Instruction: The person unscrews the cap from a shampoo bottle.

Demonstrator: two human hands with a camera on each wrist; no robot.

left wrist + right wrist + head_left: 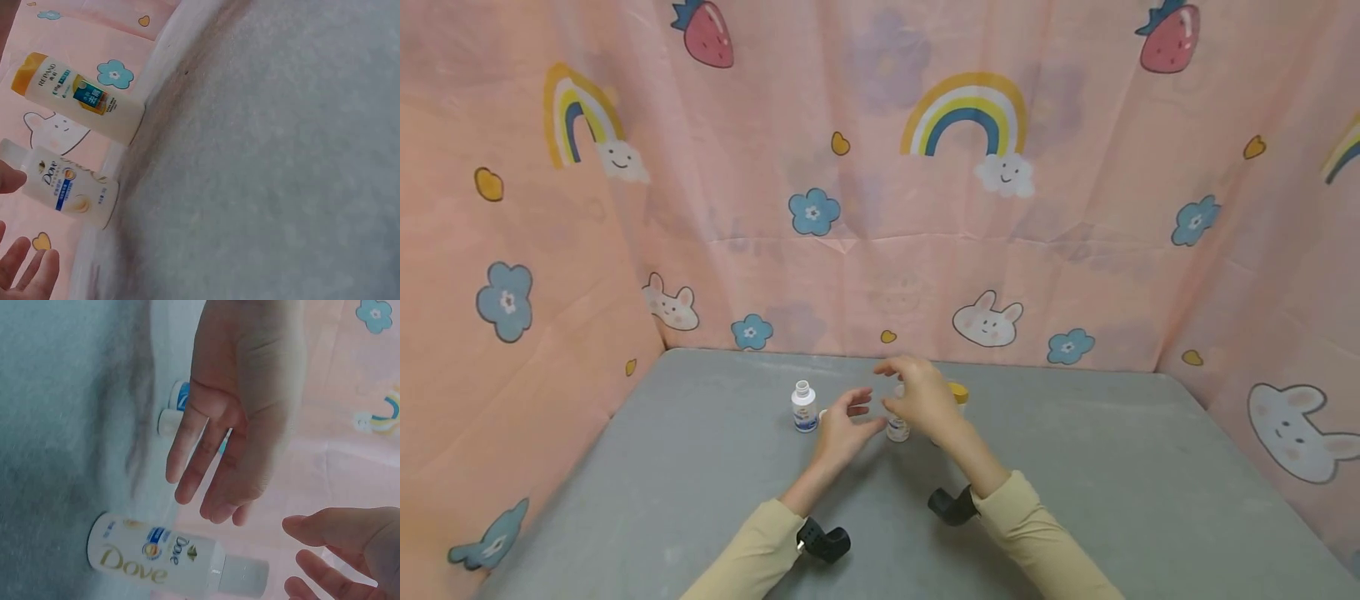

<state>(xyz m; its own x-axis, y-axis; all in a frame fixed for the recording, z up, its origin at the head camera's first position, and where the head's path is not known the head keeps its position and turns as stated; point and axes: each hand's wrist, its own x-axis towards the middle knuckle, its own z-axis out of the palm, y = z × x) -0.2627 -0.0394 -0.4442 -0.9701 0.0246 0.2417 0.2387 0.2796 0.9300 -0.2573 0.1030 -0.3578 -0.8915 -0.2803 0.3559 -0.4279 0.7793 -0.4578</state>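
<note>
A white Dove bottle (159, 556) with a closed white cap stands upright between the hands. The left hand (847, 427) hovers left of it with fingers loosely spread and nothing in them; in the left wrist view its thumb (11, 178) appears close to the bottle's cap. Above the bottle is the right hand (921, 396), its fingers curved and apart, holding nothing; the right wrist view shows a gap between it and the cap. From the head, the right hand partly hides the bottle.
A small white bottle (803, 410) with an uncovered neck stands left of the left hand. Beside it is a white cap (167, 422), largely hidden by that hand. A yellow-capped Rejoice-style bottle (81, 97) stands right of the Dove bottle. Patterned pink cloth (865, 275) surrounds the grey table (1120, 483).
</note>
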